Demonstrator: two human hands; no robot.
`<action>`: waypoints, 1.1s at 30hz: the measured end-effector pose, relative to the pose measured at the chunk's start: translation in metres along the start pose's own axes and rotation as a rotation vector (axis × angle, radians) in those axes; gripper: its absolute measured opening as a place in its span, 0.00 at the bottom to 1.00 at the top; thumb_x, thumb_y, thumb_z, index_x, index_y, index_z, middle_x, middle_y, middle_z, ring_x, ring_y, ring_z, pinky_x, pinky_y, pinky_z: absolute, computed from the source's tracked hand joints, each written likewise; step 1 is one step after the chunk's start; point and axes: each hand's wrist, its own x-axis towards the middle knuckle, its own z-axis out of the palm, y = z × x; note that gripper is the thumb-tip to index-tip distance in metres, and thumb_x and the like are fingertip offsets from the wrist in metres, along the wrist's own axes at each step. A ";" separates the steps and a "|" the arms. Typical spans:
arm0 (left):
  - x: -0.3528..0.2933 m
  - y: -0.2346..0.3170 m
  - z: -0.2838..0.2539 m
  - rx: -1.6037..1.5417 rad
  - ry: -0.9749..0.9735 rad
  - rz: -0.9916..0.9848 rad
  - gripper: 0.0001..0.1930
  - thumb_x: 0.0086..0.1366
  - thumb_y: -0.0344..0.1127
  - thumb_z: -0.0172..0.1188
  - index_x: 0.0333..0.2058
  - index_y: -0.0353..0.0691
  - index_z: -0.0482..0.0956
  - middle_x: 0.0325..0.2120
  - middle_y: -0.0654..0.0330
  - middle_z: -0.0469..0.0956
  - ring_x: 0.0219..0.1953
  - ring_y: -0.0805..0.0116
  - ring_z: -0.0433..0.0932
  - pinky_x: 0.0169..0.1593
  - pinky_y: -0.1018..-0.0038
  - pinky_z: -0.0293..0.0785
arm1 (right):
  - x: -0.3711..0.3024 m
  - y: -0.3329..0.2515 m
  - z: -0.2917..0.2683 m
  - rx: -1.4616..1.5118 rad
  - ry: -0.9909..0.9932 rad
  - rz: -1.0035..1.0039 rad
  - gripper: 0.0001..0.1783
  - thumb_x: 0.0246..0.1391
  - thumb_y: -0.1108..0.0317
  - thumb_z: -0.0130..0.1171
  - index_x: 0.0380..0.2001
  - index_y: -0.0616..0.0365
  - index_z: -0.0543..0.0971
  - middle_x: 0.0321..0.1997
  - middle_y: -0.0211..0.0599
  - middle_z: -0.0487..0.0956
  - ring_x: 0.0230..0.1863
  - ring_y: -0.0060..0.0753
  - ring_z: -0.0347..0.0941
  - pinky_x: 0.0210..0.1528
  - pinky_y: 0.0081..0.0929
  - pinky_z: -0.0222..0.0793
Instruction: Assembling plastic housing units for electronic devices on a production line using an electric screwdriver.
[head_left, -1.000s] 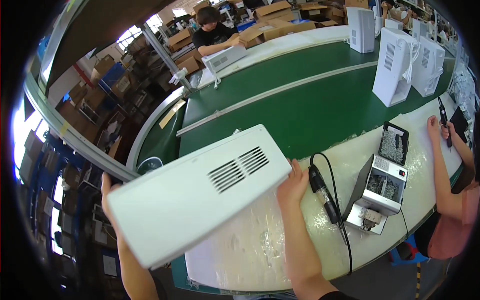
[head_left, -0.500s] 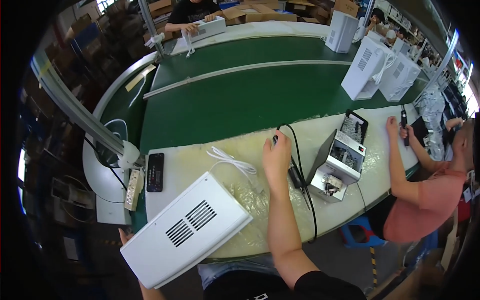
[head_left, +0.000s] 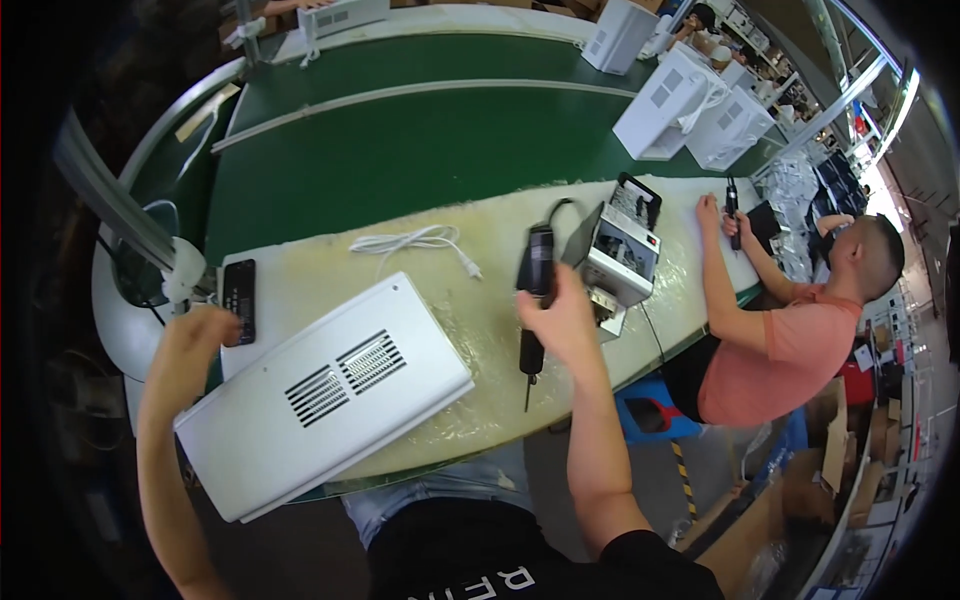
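Observation:
My right hand (head_left: 565, 318) is closed round a black electric screwdriver (head_left: 532, 352), held upright over the work surface with its thin bit pointing down. A white sheet-metal housing (head_left: 330, 395) with two groups of vent slots lies tilted at the table's front edge, partly overhanging it. Above the housing's left end, my left hand (head_left: 200, 340) is bent next to a flat black rectangular device (head_left: 239, 290); its fingers are blurred, so their grip does not show. A coiled white power cord (head_left: 420, 240) with a plug lies behind the housing.
Right of the screwdriver stand a metal screw feeder (head_left: 622, 262) and a black tray (head_left: 640, 200) of small parts. A green conveyor belt (head_left: 400, 150) runs behind, bearing white housings (head_left: 668, 105). A co-worker in a pink shirt (head_left: 790, 345) sits at the right, holding another screwdriver (head_left: 732, 205).
My right hand has swung the screwdriver upright, left of the screw feeder. My left hand has left the housing's lower left edge and risen toward the black device. The whole view has shifted.

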 end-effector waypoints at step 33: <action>0.032 0.075 0.103 0.224 -0.215 0.372 0.36 0.49 0.52 0.66 0.52 0.35 0.69 0.43 0.50 0.74 0.42 0.52 0.76 0.46 0.64 0.72 | 0.011 -0.141 -0.079 0.621 0.662 -0.676 0.29 0.59 0.65 0.49 0.57 0.69 0.52 0.34 0.45 0.74 0.19 0.28 0.68 0.30 0.30 0.72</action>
